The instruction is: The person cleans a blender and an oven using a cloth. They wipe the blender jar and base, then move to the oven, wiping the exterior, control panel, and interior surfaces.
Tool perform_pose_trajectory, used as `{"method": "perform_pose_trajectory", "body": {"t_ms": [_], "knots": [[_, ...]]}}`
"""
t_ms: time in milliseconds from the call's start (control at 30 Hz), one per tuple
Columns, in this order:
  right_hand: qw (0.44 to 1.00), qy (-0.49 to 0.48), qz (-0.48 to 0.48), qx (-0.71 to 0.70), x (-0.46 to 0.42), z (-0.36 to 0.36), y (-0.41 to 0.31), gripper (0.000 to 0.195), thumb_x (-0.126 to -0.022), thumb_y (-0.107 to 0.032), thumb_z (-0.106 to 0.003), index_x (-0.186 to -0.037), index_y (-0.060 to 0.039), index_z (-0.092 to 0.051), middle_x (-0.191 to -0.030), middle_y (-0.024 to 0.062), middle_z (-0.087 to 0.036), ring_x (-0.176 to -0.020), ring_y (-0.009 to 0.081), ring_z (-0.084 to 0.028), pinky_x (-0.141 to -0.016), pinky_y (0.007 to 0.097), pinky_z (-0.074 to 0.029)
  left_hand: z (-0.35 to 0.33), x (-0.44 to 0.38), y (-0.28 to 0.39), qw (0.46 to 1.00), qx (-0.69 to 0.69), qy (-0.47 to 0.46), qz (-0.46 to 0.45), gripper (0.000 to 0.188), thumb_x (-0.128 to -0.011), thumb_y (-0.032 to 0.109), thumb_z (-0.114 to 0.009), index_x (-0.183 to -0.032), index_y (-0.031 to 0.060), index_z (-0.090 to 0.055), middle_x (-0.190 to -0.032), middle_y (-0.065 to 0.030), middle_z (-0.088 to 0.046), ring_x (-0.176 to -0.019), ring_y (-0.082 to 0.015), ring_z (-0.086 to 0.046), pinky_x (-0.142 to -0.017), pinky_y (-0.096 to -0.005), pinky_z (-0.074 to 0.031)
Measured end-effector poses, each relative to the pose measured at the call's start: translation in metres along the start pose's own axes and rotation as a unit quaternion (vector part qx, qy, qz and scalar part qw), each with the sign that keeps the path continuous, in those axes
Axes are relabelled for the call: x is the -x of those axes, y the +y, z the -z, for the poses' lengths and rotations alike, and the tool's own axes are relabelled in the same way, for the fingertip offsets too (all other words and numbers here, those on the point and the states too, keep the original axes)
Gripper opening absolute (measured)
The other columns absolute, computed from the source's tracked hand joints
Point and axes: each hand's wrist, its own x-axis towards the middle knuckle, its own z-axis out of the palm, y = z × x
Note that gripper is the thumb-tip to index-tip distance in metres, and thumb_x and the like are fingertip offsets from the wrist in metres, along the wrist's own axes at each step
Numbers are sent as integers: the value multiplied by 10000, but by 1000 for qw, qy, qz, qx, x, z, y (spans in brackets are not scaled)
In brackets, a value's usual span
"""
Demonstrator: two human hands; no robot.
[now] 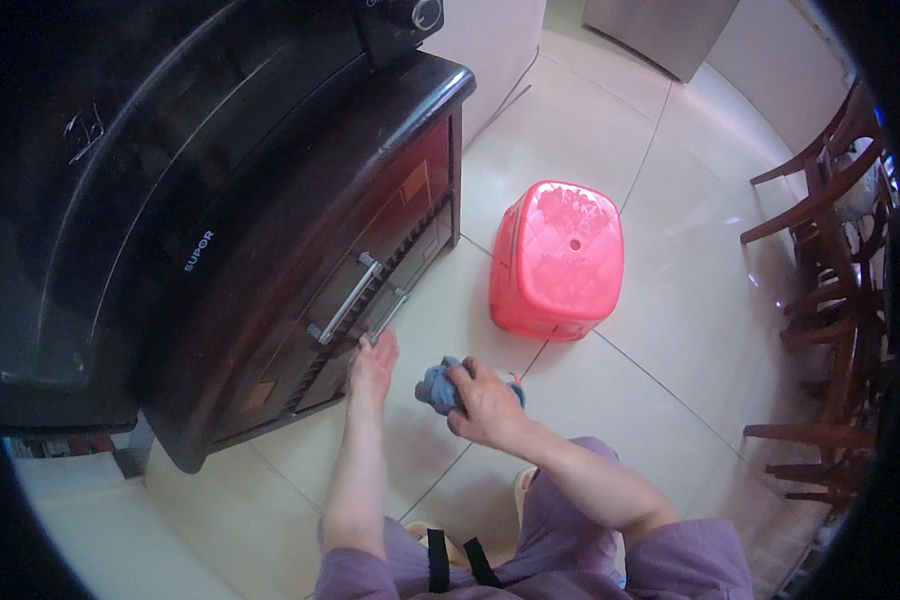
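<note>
My right hand point(487, 405) grips a crumpled blue-grey cloth point(441, 388) above the tiled floor. Some of the cloth sticks out past the far side of the hand, with a small pinkish-red bit beside it. My left hand point(375, 367) is at the near end of the lower metal bar handle point(390, 315) on a dark wooden cabinet point(330, 300). Its thumb meets the handle end, but whether the fingers close around it is not clear. A longer metal bar handle point(349, 302) sits above that one on the cabinet front.
A black Supor appliance point(180, 172) stands on the cabinet. Ahead on the floor is a pink plastic stool point(570, 262). Dark wooden chairs point(832, 345) line the right side. A grey metallic panel point(656, 34) stands at the far end, near a white wall.
</note>
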Motion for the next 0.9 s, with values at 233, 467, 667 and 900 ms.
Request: {"method": "perform_pose_trajectory", "body": {"t_ms": [233, 467, 667, 900], "knots": [[925, 88, -123, -347, -35, 15, 35, 467, -735, -168, -673, -1155, 6, -565, -1040, 222, -636, -990, 295, -625, -887, 373, -479, -44, 225, 108, 514, -640, -71, -566, 311, -893, 12, -511, -1203, 0, -536, -1155, -176, -619, -1057, -338, -583, -906, -433, -459], [897, 269, -8, -350, -132, 56, 34, 488, -712, -126, -670, -1170, 1, -561, -1052, 190, -629, -1027, 316, -600, -930, 380, -457, -4, 288, 239, 171, -756, 21, -631, 365, -942, 190, -529, -1260, 20, -472, -1280, -180, -522, -1153, -361, -478, -983, -473, -368], [842, 476, 21, -253, -220, 26, 30, 579, -689, -2, -607, -1257, -15, -495, -1286, 188, -472, -1249, 352, -426, -1081, 382, -328, 15, 255, 264, 148, -790, -74, -590, 517, -978, 424, -384, -1311, 34, -449, -1337, -204, -458, -1184, -355, -430, -999, -474, -326], [878, 443, 14, -184, -170, -55, -29, 550, -639, 46, -600, -1179, 36, -496, -1313, 244, -435, -1164, 435, -439, -995, 454, -397, 19, 252, 262, 186, -790, -64, -581, 557, -972, 456, -362, -1317, 26, -441, -1328, -220, -460, -1188, -376, -422, -990, -500, -327]]}}
